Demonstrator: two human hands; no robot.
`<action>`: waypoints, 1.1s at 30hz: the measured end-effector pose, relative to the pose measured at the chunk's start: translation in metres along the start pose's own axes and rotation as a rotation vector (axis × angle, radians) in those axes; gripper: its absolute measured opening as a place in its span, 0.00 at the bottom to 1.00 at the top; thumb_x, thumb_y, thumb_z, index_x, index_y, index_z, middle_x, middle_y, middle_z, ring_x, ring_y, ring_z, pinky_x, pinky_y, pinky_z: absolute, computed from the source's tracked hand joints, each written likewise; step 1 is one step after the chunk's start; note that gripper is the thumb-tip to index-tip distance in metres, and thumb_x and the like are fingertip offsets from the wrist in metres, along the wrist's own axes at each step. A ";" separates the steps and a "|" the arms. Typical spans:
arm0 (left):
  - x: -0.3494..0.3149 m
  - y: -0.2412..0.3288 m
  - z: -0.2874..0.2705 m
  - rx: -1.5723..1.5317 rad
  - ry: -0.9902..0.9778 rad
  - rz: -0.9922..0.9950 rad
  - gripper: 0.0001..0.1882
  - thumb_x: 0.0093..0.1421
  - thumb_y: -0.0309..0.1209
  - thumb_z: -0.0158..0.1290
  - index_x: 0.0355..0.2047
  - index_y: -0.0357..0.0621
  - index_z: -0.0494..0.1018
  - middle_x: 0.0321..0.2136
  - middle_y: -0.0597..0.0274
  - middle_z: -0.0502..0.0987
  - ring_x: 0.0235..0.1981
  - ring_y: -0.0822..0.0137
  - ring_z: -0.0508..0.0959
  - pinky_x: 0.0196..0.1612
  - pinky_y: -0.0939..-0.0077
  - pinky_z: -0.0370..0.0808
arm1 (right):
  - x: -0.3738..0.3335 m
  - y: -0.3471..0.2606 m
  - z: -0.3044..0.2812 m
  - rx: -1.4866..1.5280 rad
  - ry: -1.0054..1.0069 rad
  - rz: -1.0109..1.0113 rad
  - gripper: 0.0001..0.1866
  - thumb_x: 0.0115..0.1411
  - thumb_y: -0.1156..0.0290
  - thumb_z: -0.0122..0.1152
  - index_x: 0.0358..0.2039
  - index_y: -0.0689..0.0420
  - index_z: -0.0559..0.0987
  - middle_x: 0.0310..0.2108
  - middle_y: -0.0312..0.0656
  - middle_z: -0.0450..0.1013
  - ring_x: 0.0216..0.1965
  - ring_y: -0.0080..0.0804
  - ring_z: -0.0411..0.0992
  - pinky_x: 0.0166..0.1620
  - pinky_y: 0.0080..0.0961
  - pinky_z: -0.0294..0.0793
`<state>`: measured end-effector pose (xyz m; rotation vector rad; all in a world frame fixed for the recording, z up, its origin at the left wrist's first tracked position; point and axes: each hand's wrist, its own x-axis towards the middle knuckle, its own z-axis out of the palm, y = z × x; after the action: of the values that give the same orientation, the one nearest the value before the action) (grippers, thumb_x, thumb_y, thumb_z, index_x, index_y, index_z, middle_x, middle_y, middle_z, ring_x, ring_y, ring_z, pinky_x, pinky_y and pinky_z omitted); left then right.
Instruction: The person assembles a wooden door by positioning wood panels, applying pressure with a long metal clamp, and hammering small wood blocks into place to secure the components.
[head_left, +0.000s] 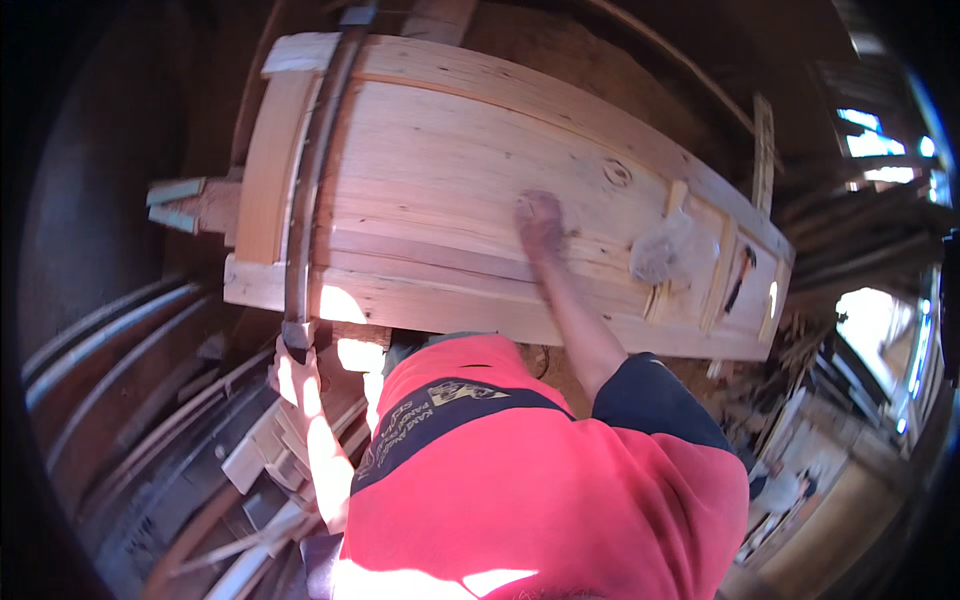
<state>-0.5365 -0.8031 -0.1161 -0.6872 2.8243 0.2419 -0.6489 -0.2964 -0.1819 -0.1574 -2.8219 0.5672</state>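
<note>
A pale wooden panel door (430,140) lies flat in front of me, with framed panels and a knot in its grain. Across its left end runs a long metal bar clamp (318,175). My left hand (293,373) is closed around the clamp's near end, just off the door's near edge. Over the large middle panel is my right hand (541,222), smeared by motion, so its fingers cannot be made out. To its right, a clear plastic bag (660,250) rests on the door. Farther right lies a dark-handled tool (741,280) with some orange on it.
Wood offcuts (270,450) are heaped at the lower left, beside long curved-looking boards (110,330). Stacked timber (860,235) stands at the right. A wooden box or bench (830,470) with tools is at the lower right.
</note>
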 end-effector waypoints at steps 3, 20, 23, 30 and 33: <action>0.008 0.004 0.015 0.048 0.037 0.107 0.37 0.51 0.41 0.68 0.61 0.53 0.68 0.48 0.51 0.80 0.49 0.47 0.78 0.56 0.53 0.71 | -0.050 0.094 -0.045 -0.024 0.226 0.414 0.22 0.53 0.64 0.67 0.48 0.60 0.80 0.46 0.52 0.76 0.52 0.51 0.71 0.58 0.44 0.68; 0.004 -0.003 0.007 0.040 -0.141 0.131 0.44 0.55 0.43 0.65 0.67 0.42 0.60 0.51 0.46 0.78 0.50 0.45 0.80 0.53 0.49 0.75 | -0.086 0.083 -0.042 -0.102 -0.007 0.624 0.42 0.59 0.37 0.59 0.64 0.52 0.66 0.68 0.56 0.56 0.70 0.58 0.52 0.68 0.59 0.52; 0.002 -0.007 0.026 0.049 -0.034 0.188 0.45 0.55 0.43 0.65 0.69 0.42 0.57 0.52 0.46 0.78 0.51 0.46 0.79 0.53 0.48 0.74 | -0.126 0.085 -0.044 -0.028 0.039 0.602 0.39 0.61 0.43 0.60 0.64 0.55 0.66 0.67 0.57 0.58 0.69 0.58 0.55 0.68 0.52 0.56; -0.089 -0.029 0.073 0.086 0.409 0.543 0.44 0.60 0.46 0.60 0.69 0.34 0.55 0.65 0.38 0.63 0.67 0.42 0.64 0.67 0.52 0.63 | -0.248 0.104 -0.089 0.132 0.253 0.471 0.20 0.62 0.61 0.60 0.51 0.59 0.76 0.52 0.54 0.72 0.56 0.53 0.69 0.62 0.46 0.66; -0.161 0.003 0.072 -0.163 0.400 0.919 0.34 0.63 0.40 0.57 0.66 0.40 0.63 0.63 0.40 0.66 0.63 0.44 0.67 0.64 0.51 0.66 | -0.275 0.173 -0.113 0.120 0.414 0.660 0.17 0.61 0.65 0.60 0.48 0.58 0.78 0.49 0.54 0.74 0.54 0.53 0.70 0.60 0.44 0.68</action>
<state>-0.3857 -0.7161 -0.1440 0.6718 3.3166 0.5249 -0.3449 -0.1387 -0.2125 -1.0696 -2.2841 0.7265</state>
